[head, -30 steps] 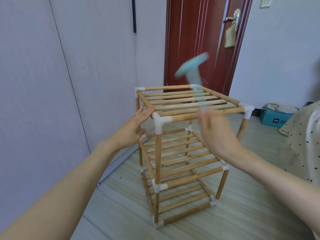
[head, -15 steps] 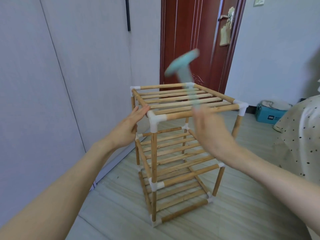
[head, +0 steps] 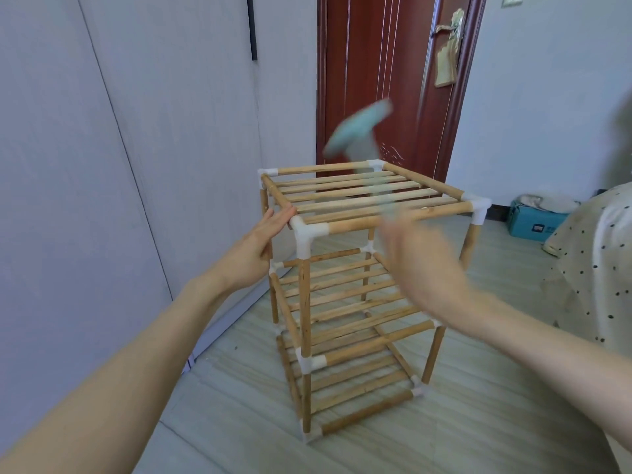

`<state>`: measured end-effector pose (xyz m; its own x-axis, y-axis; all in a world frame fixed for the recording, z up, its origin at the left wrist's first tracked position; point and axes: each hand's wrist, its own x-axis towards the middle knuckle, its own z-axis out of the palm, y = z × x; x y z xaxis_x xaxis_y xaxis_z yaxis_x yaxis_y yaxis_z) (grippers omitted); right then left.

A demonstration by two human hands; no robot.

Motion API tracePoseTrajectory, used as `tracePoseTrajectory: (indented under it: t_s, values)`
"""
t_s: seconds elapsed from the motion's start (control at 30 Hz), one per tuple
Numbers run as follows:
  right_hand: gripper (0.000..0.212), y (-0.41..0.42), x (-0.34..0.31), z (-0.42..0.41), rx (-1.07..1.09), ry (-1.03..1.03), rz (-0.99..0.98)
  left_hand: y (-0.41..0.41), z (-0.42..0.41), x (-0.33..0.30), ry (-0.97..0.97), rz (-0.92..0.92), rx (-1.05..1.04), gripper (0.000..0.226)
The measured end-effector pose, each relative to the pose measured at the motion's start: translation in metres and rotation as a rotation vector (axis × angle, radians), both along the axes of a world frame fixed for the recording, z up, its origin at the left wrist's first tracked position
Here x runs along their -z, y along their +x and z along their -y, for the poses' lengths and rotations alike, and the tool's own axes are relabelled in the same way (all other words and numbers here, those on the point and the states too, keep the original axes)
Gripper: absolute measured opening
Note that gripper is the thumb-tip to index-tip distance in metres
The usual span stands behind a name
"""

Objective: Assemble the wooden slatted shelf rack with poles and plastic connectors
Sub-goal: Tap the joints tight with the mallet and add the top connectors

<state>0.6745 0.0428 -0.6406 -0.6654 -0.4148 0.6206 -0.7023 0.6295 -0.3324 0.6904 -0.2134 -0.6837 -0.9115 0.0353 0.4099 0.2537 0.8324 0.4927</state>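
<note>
The wooden slatted rack (head: 352,285) stands upright on the floor with three tiers joined by white plastic corner connectors (head: 305,234). My left hand (head: 254,249) presses with straight fingers against the top left rail, next to the near corner connector. My right hand (head: 420,265), blurred by motion, grips the handle of a light blue mallet (head: 359,131). The mallet head is raised above the far side of the top tier, near the far corner connector (head: 375,164).
A grey wardrobe wall (head: 119,148) runs along the left. A dark red door (head: 386,80) is behind the rack. A blue box (head: 533,222) sits on the floor at the right, beside a person's dotted garment (head: 595,261). Light tiled floor surrounds the rack.
The blurred mallet stays raised over the top tier while my right hand swings it. My left hand stays on the top left rail.
</note>
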Motion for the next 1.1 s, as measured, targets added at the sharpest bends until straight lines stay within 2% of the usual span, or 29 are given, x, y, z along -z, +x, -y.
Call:
tracePoseTrajectory:
  t_s: [0.07, 0.1, 0.2, 0.27, 0.43, 0.57, 0.63, 0.7, 0.77, 0.83, 0.87, 0.97, 1.1]
  values:
    - [0.030, 0.005, 0.032, -0.003, -0.020, 0.454, 0.164, -0.001, 0.000, -0.001, 0.012, 0.019, 0.003, 0.085]
    - [0.030, 0.006, 0.038, -0.005, -0.064, 0.489, 0.209, -0.002, 0.000, -0.001, 0.032, 0.031, 0.012, 0.084]
    - [0.028, 0.015, 0.045, 0.003, -0.169, 0.231, 0.301, 0.004, 0.000, 0.006, 0.138, 0.080, 0.001, 0.078]
    - [0.027, 0.025, 0.061, 0.015, -0.225, 0.173, 0.380, 0.017, 0.001, 0.023, 0.187, 0.100, -0.050, 0.072]
    - [0.015, 0.050, 0.157, 0.057, -0.259, 0.220, 0.661, 0.091, 0.016, 0.104, 0.419, 0.098, -0.273, 0.062]
    - [0.017, 0.077, 0.244, 0.108, -0.240, 0.390, 0.882, 0.163, 0.028, 0.186, 0.307, 0.136, -0.468, 0.049]
    - [0.016, 0.103, 0.283, 0.143, -0.263, 0.393, 0.993, 0.202, 0.035, 0.229, 0.346, 0.239, -0.654, 0.032]
    - [0.016, 0.132, 0.315, 0.174, -0.284, 0.377, 1.090, 0.230, 0.044, 0.263, 0.520, 0.401, -0.850, 0.019]
    - [0.016, 0.159, 0.343, 0.199, -0.312, 0.382, 1.133, 0.249, 0.053, 0.290, 0.784, 0.596, -0.901, 0.025]
    - [0.015, 0.180, 0.366, 0.219, -0.368, 0.415, 1.119, 0.258, 0.064, 0.307, 1.083, 0.624, -0.941, 0.027]
    - [0.014, 0.188, 0.375, 0.227, -0.399, 0.450, 1.096, 0.260, 0.071, 0.314, 1.157, 0.601, -0.980, 0.024]
    - [0.018, 0.205, 0.398, 0.241, -0.483, 0.521, 1.062, 0.261, 0.092, 0.335, 1.182, 0.595, -1.083, 0.016]
    - [0.016, 0.216, 0.420, 0.256, -0.452, 0.469, 1.122, 0.266, 0.110, 0.363, 1.188, 0.594, -1.265, 0.025]
